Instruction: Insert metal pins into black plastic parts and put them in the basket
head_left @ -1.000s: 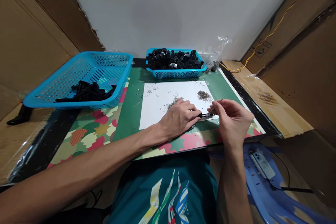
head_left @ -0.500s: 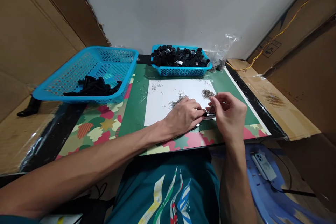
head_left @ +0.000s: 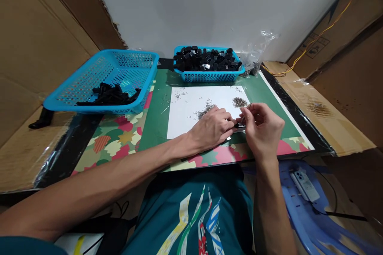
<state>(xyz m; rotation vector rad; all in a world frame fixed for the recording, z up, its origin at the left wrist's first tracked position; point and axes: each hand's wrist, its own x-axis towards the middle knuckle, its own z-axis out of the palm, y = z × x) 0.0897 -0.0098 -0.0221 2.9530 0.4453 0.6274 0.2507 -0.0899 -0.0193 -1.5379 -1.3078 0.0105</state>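
Note:
My left hand rests at the front of a white sheet of paper, its fingers closed on a small black plastic part. Close against it on the right, my right hand pinches a thin metal tool whose lower end is at the black part; its exact kind is too small to tell. On the paper, beside my left fingers, lies a heap of tiny thin metal pieces. A rounder pile of tiny brownish metal pieces sits beyond my right fingertips.
A blue basket at left holds several long black parts. Another blue basket at the back is heaped with black pieces, beside a clear plastic bag. A phone lies on a blue plastic stool.
The whole view has shifted slightly. Both hands stay together at the black part, with only small finger movement; the right hand still pinches the metal tool.

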